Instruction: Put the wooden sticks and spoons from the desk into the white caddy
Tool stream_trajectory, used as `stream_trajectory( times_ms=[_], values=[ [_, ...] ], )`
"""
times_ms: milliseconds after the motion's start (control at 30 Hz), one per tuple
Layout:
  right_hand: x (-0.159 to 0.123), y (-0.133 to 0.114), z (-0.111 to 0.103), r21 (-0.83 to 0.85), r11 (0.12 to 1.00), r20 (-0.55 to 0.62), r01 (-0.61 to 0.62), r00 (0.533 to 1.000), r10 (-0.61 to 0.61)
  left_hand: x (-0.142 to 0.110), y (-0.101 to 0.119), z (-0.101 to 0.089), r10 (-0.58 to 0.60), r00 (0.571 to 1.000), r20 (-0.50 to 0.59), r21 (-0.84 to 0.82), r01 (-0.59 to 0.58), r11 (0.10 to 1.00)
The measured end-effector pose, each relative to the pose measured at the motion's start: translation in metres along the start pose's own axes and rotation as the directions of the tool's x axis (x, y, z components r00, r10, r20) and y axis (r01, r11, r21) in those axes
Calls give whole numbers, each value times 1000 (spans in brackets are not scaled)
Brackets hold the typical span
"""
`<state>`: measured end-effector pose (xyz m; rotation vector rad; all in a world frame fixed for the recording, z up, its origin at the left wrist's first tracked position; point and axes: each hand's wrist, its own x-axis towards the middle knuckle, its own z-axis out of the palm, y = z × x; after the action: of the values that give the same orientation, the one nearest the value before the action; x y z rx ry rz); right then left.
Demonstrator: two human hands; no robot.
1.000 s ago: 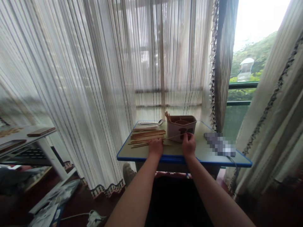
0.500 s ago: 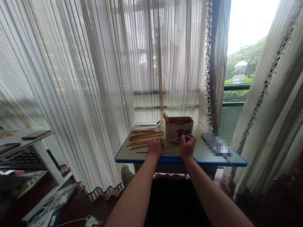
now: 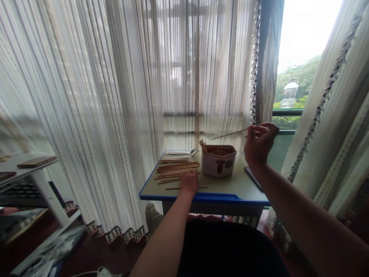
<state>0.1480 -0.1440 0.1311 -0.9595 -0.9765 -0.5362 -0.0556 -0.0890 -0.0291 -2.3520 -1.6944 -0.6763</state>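
Note:
Raised above the table's right side, my right hand pinches one thin wooden chopstick, which points left and slightly down. Its tip is over the back of a pale holder with a brown inside, divided into compartments. My left hand lies low on the table with its fingers curled over the right ends of several chopsticks spread in a row. Nearer the front edge, a single chopstick passes partly behind that hand. Some sticks stand upright in the holder's left side.
The small table has a blue rim. Metal utensils, among them a slotted ladle, lie at its back left. A dark flat phone-like object lies under my right forearm. Sheer curtains hang behind, and another white table stands left.
My right hand has moved up and to the right, away from my left hand, carrying the chopstick over the holder's height. My left hand has stayed on the chopsticks.

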Motion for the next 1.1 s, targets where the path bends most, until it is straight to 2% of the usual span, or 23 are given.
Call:
stream_trajectory(
  times_ms=[100,300,400,500,567,633,833,933,1000,1100],
  values=[
    [-5,12,18,-148,988,124,45,992,-27,-1,0,-1,-2,1000,-11,7,2,1000],
    [-43,41,44,-268,963,384,5,918,102,-1,-3,-1,-2,1000,2,-4,2,1000],
    [-57,51,50,-272,959,502,84,862,67,1,-4,-1,7,1000,14,-25,-6,1000],
    [-63,58,58,-274,940,622,204,783,12,1,-5,-1,-3,999,35,-42,5,999],
    [-65,60,65,-259,937,686,234,727,8,1,-5,-1,-10,999,32,-44,11,999],
    [-67,60,73,-221,952,719,212,694,12,0,-6,0,-4,1000,9,-42,4,999],
    [-78,51,94,-50,999,730,0,683,37,0,-6,2,-1,1000,-25,-59,-1,998],
    [-82,47,106,-118,990,716,-83,683,142,0,-5,1,-1,1000,-17,-52,0,999],
    [-84,46,115,-171,974,711,-147,666,225,0,-5,0,-4,1000,-7,-41,4,999],
    [-84,44,123,-226,966,728,-129,636,255,-1,-5,-1,-4,1000,6,-35,4,999]
  ],
)
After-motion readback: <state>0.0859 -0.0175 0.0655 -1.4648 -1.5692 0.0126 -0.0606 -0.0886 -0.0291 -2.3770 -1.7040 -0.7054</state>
